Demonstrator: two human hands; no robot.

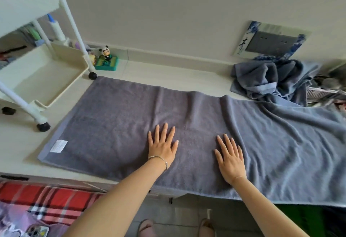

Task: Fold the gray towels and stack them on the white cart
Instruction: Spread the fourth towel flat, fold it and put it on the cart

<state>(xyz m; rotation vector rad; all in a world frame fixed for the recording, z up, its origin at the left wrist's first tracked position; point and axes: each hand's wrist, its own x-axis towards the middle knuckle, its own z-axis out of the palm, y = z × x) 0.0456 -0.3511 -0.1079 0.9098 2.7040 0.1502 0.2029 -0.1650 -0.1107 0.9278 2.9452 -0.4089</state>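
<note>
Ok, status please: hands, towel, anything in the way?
Open: left hand, right hand, flat on gray towel. Towel spread, not yet folded. Crumpled towel pile at far right; white cart at left.

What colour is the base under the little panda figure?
The base under the panda figure is green, in the head view.

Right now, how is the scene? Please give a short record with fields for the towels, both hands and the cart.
spread towel: gray towel lies unfolded on the white surface; left part smooth, right part wrinkled
left hand: left hand flat on the towel, fingers straight
right hand: right hand flat on the towel, fingers straight
waiting towels: crumpled pile at the far right, by the wall
cart: white cart at the left, beside the towel's far corner
fold: not yet begun
</note>
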